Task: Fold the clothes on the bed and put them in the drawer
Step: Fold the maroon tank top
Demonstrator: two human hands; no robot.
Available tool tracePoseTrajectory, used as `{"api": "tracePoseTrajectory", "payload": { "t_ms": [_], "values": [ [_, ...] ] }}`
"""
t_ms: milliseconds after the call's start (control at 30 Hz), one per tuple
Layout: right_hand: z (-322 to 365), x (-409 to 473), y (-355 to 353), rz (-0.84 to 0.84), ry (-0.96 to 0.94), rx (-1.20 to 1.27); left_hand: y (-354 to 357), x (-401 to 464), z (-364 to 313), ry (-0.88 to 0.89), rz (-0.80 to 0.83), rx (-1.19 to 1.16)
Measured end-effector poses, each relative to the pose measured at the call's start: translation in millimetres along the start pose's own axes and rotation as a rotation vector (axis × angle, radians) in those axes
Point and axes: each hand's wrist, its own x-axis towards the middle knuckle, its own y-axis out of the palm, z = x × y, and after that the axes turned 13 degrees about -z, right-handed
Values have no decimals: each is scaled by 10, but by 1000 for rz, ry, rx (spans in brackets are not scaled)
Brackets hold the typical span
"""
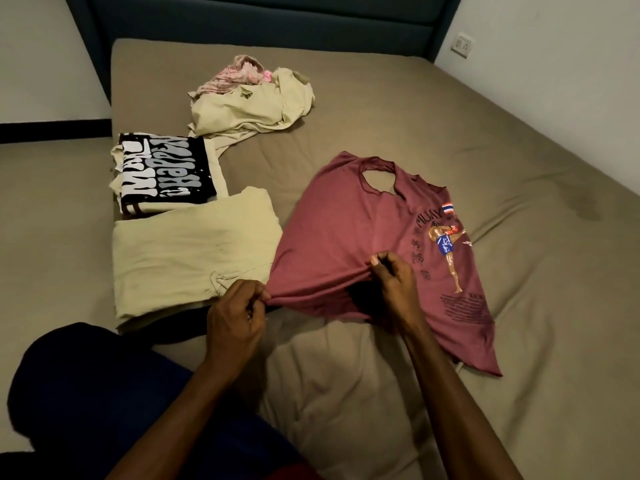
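A maroon sleeveless shirt (349,233) with a kickboxer print lies spread on the bed (485,150), its neck hole pointing away from me. My left hand (235,317) pinches its near hem at the left corner. My right hand (393,285) grips a bunched fold of the same hem further right, lifting it a little off the sheet. To the left lies a folded pale cream garment (194,258). Behind it sits a folded shirt with a black and white lettered print (166,171).
A crumpled cream garment (256,105) with a pink cloth (239,72) on top lies unfolded further up the bed. A dark headboard (263,19) stands at the far end. A wall with a socket (462,46) runs along the right. My dark-clothed knee (90,386) rests at lower left.
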Motion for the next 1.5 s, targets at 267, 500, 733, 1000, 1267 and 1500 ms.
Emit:
{"api": "tracePoseTrajectory", "payload": {
  "t_ms": [267,500,733,1000,1267,1500],
  "values": [
    [956,747,-224,592,-213,-391,302,314,-299,-954,-219,-700],
    [1497,1068,-464,398,-266,-242,512,787,-558,-1138,-289,-1047],
    [2116,1429,-614,-111,-278,41,606,958,-282,-181,297,279],
    [2525,2001,-1007,-330,-131,323,904,1524,-104,-752,26,25],
    [2360,2360,-1478,-391,33,524,1250,2011,-322,-879,-141,-315],
    [2301,2614,-2058,-414,165,615,913,2226,-180,-113,838,-45]
  ]
}}
